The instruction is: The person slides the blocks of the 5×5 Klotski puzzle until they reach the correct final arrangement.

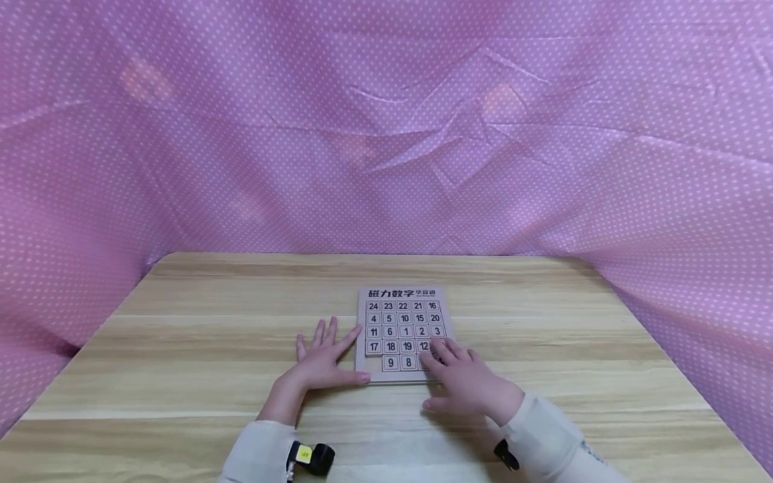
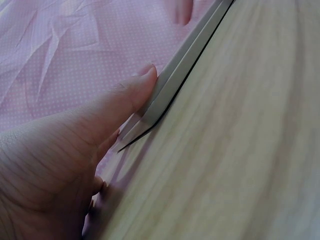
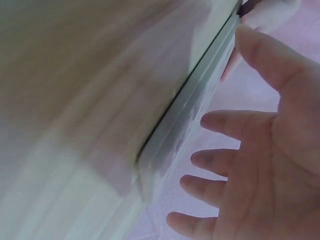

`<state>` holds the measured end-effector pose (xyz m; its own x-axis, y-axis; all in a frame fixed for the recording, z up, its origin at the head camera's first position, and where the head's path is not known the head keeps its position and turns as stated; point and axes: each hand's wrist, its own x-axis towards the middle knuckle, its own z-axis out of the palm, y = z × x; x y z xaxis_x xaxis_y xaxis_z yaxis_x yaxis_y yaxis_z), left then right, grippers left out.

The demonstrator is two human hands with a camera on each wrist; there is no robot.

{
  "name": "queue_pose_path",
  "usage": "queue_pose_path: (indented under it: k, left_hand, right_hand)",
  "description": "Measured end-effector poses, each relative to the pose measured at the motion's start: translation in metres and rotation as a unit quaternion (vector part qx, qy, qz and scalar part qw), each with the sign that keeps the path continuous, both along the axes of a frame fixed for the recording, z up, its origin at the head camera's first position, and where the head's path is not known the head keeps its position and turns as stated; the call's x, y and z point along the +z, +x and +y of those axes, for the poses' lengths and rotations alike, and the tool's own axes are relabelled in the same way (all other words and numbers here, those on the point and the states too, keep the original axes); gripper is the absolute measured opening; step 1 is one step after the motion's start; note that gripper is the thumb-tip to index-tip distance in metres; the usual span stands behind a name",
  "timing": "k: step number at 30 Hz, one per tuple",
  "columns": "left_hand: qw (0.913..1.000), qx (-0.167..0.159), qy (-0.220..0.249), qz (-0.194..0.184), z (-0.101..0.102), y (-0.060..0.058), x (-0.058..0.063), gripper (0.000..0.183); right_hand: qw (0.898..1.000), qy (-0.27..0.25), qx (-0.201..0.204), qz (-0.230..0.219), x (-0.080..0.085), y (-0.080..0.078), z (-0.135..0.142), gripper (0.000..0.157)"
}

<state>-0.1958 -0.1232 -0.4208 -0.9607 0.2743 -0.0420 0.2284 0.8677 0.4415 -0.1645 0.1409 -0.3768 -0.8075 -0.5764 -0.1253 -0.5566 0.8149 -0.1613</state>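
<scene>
A number slide puzzle (image 1: 402, 378) lies flat on the table, with five columns of square numbered tiles. Its bottom row has a bare slot (image 1: 374, 363) at the left end, beside tile 9 (image 1: 390, 363). My left hand (image 1: 321, 365) is spread at the puzzle's left side, thumb on the near left corner and index fingertip at the left edge. In the left wrist view that thumb (image 2: 135, 90) presses along the frame's side. Over the lower right tiles is my right hand (image 1: 470, 386), fingers extended and hiding several of them. The right wrist view shows its fingers (image 3: 220, 162) spread apart.
The wood-grain table (image 1: 181, 376) extends around the puzzle on all sides. A pink dotted cloth (image 1: 386, 168) hangs behind it and along both sides. Black wrist devices (image 1: 323, 459) sit at both sleeves.
</scene>
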Motion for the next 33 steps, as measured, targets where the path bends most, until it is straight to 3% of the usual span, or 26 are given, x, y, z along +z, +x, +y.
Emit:
queue_pose_path:
  k: [6,11,33]
  left_hand:
    - [1.0000,0.001,-0.003,0.000,0.000,0.000,-0.001,0.094]
    - [1.0000,0.000,-0.002,-0.001,0.000,0.000,-0.002,0.095]
    - [1.0000,-0.001,0.000,-0.004,0.001,0.000,-0.002,0.096]
  right_hand:
    - [1.000,0.003,-0.026,0.000,-0.005,0.003,0.019,0.079]
    - [1.000,-0.006,-0.021,0.003,-0.008,0.005,0.024,0.079]
    - [1.000,-0.011,0.017,0.003,-0.006,0.004,0.003,0.082]
